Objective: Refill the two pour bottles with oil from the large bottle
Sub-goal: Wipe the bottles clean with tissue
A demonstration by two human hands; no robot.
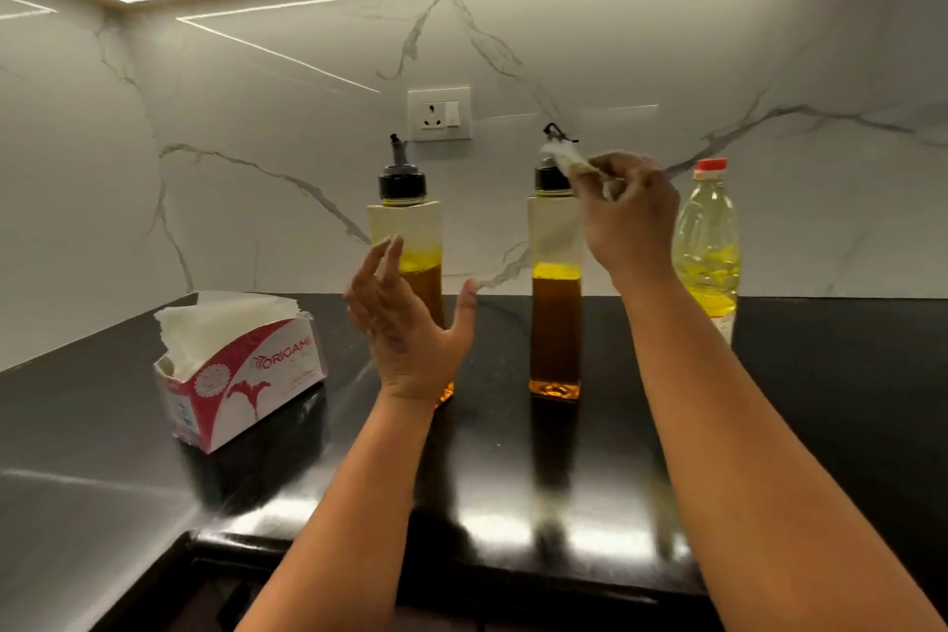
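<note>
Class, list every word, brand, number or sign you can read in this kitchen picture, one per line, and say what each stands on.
"ORIGAMI": red letters on the side of the tissue box, last letter partly cut off.
Smaller print under that name and on the box's end panel: too blurred to read.
Label low on the large oil bottle: too small to read.
The two pour bottles and the wall socket: no readable text.

Desk (821, 426): black, glossy, reflecting strip lights along near edge; meets white marble wall at far side. Tissue box (241, 385), red and white, at left, white sheets sticking up. Left pour bottle (408, 231) and right pour bottle (556, 323) upright mid-desk, apart, each holding amber oil. Large bottle (710, 246), red cap, pale yellow oil, upright far right near wall.
</note>
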